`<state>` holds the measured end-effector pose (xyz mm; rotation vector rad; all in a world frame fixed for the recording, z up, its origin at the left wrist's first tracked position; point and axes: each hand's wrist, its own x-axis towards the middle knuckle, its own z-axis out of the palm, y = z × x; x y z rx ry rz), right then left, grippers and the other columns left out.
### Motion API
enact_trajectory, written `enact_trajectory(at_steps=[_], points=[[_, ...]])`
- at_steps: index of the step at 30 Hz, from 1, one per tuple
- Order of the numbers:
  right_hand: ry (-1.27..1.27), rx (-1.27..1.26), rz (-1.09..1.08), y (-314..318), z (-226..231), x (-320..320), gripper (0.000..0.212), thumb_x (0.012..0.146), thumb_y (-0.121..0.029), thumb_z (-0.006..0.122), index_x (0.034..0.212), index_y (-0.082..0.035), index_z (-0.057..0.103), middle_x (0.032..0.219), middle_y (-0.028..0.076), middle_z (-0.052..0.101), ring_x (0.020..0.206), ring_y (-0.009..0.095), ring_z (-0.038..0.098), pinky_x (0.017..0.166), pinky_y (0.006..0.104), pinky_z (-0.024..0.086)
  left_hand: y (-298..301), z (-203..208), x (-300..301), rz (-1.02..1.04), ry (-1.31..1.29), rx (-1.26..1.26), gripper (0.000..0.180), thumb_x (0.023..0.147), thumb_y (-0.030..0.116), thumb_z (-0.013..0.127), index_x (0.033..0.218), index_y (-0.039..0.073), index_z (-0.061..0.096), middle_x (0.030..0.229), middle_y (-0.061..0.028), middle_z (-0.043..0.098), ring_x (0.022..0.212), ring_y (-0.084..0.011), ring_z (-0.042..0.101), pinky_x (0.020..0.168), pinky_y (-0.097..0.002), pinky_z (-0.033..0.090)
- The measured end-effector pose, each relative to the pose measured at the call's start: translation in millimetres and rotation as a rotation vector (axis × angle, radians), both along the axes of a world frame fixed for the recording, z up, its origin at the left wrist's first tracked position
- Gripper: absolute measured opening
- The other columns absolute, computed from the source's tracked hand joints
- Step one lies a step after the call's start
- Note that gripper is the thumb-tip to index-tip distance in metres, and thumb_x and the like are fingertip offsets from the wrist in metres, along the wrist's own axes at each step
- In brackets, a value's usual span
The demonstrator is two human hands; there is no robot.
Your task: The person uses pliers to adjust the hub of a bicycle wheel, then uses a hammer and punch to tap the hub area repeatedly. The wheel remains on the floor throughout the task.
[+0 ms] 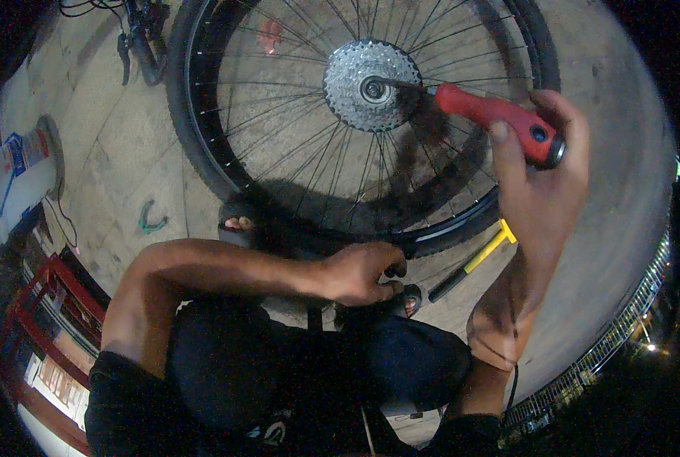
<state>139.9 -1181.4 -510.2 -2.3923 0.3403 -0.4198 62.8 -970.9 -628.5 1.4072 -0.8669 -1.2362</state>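
Observation:
A bicycle wheel [191, 126] with a black tyre lies flat on the ground in front of me. At its middle sits a silver cassette [347, 99] around the hub axle. My right hand [542, 171] is closed around the red handle of a screwdriver [481, 110]. Its dark shaft reaches left, and the tip meets the axle area at the cassette's centre. My left hand [363, 274] is closed, with curled fingers, over my lap by the tyre's near edge. Whatever it may hold is hidden.
A yellow-headed tool with a black grip [477, 259] lies right of my foot. Green-handled pliers [154, 219] rest on the concrete at left, near a white bucket [20, 179]. A handlebar with brake lever [138, 49] is at far left. A red frame [43, 305] stands lower left.

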Motion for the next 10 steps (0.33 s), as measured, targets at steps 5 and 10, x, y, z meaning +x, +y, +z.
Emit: enact_trajectory(at_steps=[5, 10], points=[[-0.094, 0.111, 0.012, -4, -14, 4, 0.043, 0.077, -0.01, 0.076, 0.112, 0.001, 0.053, 0.1, 0.011, 0.062, 0.091, 0.017, 0.06, 0.081, 0.0274, 0.049, -7, 5, -3, -0.063, 0.03, 0.024, 0.033, 0.08, 0.027, 0.066, 0.101, 0.003, 0.057, 0.096, -0.0167, 0.058, 0.09, -0.0332, 0.059, 0.077, -0.0422, 0.049], [-0.055, 0.202, 0.058, 3, -12, -2, 0.048, 0.08, -0.013, 0.074, 0.119, 0.001, 0.049, 0.109, 0.017, 0.063, 0.099, 0.021, 0.061, 0.087, 0.0314, 0.049, -2, 2, -1, -0.09, 0.01, 0.056, 0.038, 0.077, 0.029, 0.067, 0.103, 0.004, 0.056, 0.097, -0.0171, 0.057, 0.094, -0.0323, 0.058, 0.081, -0.0435, 0.047]])
